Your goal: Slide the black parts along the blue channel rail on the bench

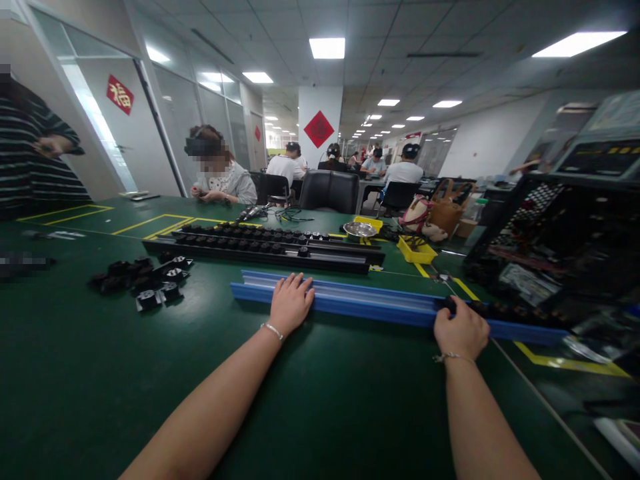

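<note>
A long blue channel rail (365, 300) lies across the green table in front of me. Over its left part, my left hand (291, 303) grips the rail, with the fingers reaching across to the far edge. Farther right, my right hand (461, 328) is closed, its thumb and forefinger on a small black part (449, 305) in the channel. Several more black parts (520, 313) sit in a row along the right end of the rail. My right palm hides part of the rail.
Black rails (330, 260) filled with round black parts lie behind. Loose black pieces (150, 283) are piled at left. A metal bowl (360, 229) and a yellow tray (417, 250) stand behind right; an open black case (540, 233) rises at right. One person (223, 177) sits opposite.
</note>
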A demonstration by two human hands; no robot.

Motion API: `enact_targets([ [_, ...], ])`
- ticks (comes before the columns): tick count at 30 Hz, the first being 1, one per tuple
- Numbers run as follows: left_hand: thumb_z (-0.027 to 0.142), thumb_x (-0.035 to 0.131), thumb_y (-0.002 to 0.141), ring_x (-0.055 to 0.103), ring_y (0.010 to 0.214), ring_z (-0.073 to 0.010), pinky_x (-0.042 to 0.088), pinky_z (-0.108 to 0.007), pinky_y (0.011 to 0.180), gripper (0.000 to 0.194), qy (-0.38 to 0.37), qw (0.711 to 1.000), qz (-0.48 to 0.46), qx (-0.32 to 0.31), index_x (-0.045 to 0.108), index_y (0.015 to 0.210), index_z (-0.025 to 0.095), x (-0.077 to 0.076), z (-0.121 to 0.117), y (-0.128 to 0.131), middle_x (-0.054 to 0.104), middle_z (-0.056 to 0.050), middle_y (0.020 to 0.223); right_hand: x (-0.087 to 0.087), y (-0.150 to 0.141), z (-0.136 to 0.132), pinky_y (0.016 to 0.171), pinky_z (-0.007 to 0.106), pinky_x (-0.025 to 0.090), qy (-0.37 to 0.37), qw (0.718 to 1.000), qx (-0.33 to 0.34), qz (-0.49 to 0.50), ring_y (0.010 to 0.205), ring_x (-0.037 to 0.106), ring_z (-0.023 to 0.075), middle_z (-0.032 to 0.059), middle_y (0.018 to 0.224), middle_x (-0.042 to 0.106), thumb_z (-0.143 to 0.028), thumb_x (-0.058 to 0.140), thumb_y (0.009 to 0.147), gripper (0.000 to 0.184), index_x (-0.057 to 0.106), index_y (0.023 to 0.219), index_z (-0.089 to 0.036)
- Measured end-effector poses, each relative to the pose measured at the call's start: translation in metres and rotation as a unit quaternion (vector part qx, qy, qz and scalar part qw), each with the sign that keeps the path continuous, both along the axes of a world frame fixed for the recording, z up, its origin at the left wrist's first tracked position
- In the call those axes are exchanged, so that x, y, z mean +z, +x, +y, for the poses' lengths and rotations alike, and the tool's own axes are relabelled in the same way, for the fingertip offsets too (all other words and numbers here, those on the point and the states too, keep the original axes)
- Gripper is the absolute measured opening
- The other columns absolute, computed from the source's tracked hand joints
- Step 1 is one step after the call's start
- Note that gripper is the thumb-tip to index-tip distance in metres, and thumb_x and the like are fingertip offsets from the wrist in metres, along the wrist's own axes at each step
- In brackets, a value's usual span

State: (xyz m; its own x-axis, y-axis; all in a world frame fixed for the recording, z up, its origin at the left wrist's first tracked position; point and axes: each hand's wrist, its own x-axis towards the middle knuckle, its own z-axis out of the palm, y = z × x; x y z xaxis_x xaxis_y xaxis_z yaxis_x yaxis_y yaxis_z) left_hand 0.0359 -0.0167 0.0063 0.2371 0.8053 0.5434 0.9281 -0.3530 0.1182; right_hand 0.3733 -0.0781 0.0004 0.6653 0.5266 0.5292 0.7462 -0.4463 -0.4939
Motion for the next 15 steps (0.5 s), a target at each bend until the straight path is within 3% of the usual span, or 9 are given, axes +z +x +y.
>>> enact_targets([
  [15,0.035,0.036,0.090,0.045,0.123,-0.0221,0.032,-0.041,0.104,0.038,0.003,1.000,-0.017,0.005,0.059,0.118,0.026,-0.0040,-0.0021,0.0028,0.056,-0.005,0.129,-0.0027,0.0021,0.0013,0.093,0.041,0.035,0.009,1.000,0.010,0.010,0.103,0.049,0.0255,0.0119,0.104,0.060,-0.031,0.040,0.079,0.044,0.057,0.117,-0.017],
])
